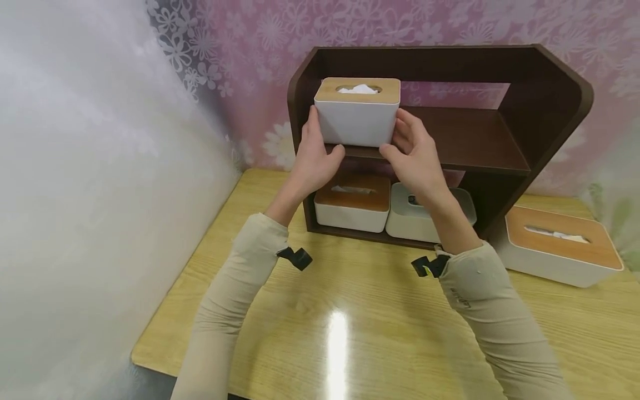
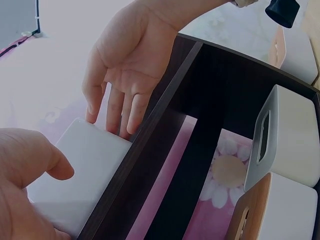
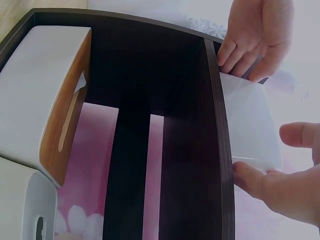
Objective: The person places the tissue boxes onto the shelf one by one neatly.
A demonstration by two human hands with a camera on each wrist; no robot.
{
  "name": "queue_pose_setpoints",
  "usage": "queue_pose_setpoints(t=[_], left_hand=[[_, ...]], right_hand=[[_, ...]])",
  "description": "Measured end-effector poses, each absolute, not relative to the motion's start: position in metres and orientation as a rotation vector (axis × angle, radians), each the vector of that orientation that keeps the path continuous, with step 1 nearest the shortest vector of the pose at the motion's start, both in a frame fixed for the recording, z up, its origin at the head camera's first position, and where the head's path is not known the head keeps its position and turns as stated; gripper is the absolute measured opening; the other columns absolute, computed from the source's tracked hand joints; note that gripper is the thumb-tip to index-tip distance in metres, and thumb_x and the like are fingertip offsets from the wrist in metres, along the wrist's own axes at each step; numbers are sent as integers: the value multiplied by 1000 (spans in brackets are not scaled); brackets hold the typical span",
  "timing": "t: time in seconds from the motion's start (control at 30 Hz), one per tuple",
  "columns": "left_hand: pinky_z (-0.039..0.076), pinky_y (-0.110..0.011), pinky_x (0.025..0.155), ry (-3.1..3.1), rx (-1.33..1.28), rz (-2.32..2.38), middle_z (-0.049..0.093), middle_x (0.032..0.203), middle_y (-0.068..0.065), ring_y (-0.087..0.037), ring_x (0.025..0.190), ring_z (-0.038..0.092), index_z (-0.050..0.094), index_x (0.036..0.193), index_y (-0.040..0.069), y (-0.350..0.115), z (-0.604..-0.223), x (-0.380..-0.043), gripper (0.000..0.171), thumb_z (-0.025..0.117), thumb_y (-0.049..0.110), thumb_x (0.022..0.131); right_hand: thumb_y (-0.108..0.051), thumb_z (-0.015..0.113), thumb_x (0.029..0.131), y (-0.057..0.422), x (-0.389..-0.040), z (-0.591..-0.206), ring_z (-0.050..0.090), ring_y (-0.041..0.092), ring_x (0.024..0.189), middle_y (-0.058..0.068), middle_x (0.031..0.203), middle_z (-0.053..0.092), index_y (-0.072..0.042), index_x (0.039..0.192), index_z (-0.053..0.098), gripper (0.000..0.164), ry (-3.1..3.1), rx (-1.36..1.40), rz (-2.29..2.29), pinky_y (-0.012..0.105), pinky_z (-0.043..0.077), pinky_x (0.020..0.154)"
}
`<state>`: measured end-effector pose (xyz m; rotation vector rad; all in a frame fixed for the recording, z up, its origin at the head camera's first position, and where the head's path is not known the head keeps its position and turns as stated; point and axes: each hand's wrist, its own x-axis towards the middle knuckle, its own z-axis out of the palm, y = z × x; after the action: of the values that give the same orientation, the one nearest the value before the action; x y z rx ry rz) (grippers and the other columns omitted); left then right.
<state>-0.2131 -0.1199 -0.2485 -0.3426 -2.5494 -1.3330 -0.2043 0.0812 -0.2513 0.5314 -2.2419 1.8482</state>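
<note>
Both arms extend forward, hands facing each other, thumbs spread from lightly bent fingers

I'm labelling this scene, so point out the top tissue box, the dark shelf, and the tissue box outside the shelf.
Top tissue box [image 1: 357, 123]: head view, on its white front.
Dark shelf [image 1: 467, 133]: head view, on a bare part of its upper board.
Outside tissue box [image 1: 557, 246]: head view, on its wooden lid, near the slot.

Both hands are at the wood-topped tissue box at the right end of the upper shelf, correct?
Not the right end: the head view shows the left hand and right hand at the wood-topped tissue box at the left end of the upper shelf.
</note>
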Motion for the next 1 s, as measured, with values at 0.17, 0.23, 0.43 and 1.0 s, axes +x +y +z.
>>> queue_pose_setpoints(t=[0.17,0.23,0.43,1.0], left_hand=[[26,-35,118,-2558,-334,-1340,3,165,-13,-21,150,16,-9,159,9,-118,-246,-213,91,54,16,93],[26,-35,118,-2562,-328,-1344,3,165,-13,-21,150,17,-10,159,9,-117,-246,-213,91,54,16,94],[25,-36,118,-2557,-322,-1344,3,165,-14,-22,150,17,-9,159,8,-116,-247,-213,92,55,16,93],[24,-36,119,-2552,-334,-1337,1,166,-12,-20,151,13,-10,159,9,-116,-248,-213,92,53,17,93]], right_hand=[[-6,56,98,83,-205,-250,34,23,145,13,160,30,-13,156,27,66,-2242,527,1860,40,33,115],[-5,56,97,84,-205,-251,34,23,145,13,160,30,-12,156,27,66,-2237,532,1869,41,33,115],[-4,56,97,86,-203,-251,32,24,146,14,160,29,-13,157,26,68,-2255,537,1873,43,32,115],[-6,56,98,90,-206,-254,30,24,146,14,161,27,-16,159,23,70,-2278,555,1881,44,32,115]])
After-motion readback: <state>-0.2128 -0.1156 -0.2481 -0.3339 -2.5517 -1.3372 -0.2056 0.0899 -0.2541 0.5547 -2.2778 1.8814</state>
